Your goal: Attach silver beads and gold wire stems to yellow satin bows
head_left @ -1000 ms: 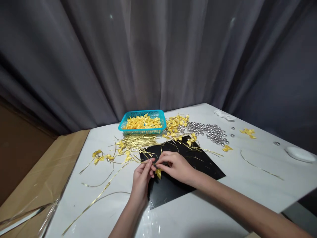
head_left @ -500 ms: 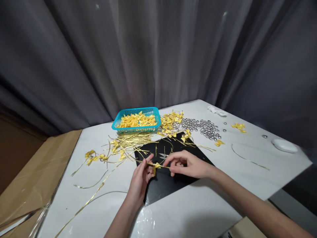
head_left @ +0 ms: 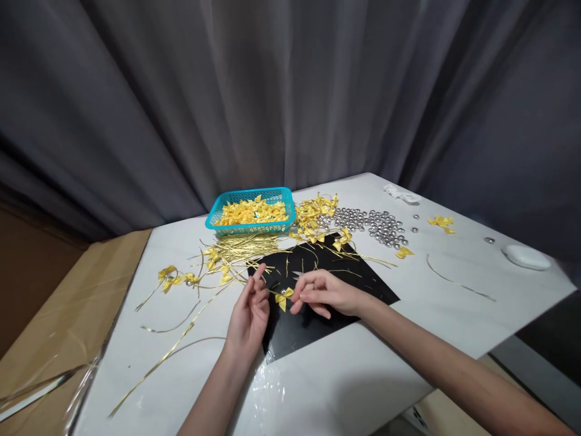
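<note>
My left hand point(head_left: 249, 315) and my right hand point(head_left: 322, 292) meet over the black mat point(head_left: 318, 321). Between their fingertips sits a small yellow bow point(head_left: 284, 298) with a silver bead on a thin gold wire. My right hand pinches the wire at the bow. My left hand holds the wire's other side, its fingers half curled, the index finger raised. A small pair of snips lies on the mat just behind the bow, partly hidden.
A teal basket point(head_left: 247, 227) of yellow bows stands at the back, with a bundle of gold wires point(head_left: 245, 247) before it. Loose bows, silver beads point(head_left: 376, 223) and a white dish point(head_left: 526, 257) lie to the right. Brown cardboard point(head_left: 49, 327) borders the table's left.
The hands have shifted slightly back on the mat and drawn closer together. The bow now sits between the fingertips with a silver bead on it. The camera has tilted a little.
</note>
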{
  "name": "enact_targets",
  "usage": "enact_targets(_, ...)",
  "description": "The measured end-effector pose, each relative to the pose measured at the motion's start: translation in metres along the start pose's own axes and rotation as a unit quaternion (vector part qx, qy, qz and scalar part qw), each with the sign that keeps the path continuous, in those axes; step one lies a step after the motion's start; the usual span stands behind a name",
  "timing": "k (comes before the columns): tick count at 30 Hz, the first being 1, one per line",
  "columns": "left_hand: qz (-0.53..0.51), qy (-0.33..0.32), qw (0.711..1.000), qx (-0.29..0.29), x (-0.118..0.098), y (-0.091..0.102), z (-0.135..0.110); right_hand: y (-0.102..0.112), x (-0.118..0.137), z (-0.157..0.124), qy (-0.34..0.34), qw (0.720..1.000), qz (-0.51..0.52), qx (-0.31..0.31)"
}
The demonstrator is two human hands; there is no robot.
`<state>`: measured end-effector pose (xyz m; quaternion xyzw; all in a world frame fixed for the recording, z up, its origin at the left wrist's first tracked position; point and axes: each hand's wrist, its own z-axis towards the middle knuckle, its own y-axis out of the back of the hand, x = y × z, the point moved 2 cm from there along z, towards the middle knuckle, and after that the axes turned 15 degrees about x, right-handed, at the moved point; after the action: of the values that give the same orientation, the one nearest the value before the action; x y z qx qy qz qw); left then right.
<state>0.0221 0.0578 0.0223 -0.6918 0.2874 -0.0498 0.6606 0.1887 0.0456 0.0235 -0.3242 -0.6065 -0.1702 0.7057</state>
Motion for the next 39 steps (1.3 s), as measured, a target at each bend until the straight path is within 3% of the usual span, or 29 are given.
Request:
enact_targets(6, 0.147, 0.008, 0.989, -0.001, 0.003, 0.010, -0.001, 0.004, -0.002, 0.000, 0.039, 0.997, 0.043, -0.060)
enact_targets(11, 0.222, 0.075, 0.966, 0.113, 0.001, 0.012, -0.004, 0.016, 0.007, -0.002, 0.073, 0.989, 0.075, -0.102)
enact_targets(14, 0.237, 0.090, 0.958, 0.134, 0.000, 0.012, -0.003, 0.019, 0.014, -0.002, 0.078, 0.988, 0.089, -0.104)
enact_targets(22, 0.235, 0.121, 0.957, 0.121, 0.006, 0.008, -0.004, 0.018, 0.004, 0.000, 0.074, 0.988, 0.080, -0.112)
enact_targets(25, 0.259, 0.109, 0.955, 0.098, 0.006, 0.011, -0.002, 0.017, -0.001, 0.000, 0.067, 0.990, 0.044, -0.120)
enact_targets(30, 0.265, 0.144, 0.950, 0.083, 0.007, 0.019, 0.000, 0.014, 0.000, 0.002, 0.048, 0.992, -0.004, -0.116)
enact_targets(39, 0.100, 0.084, 0.991, 0.037, 0.000, 0.003, -0.006, 0.013, -0.010, 0.001, 0.047, 0.974, 0.189, -0.113)
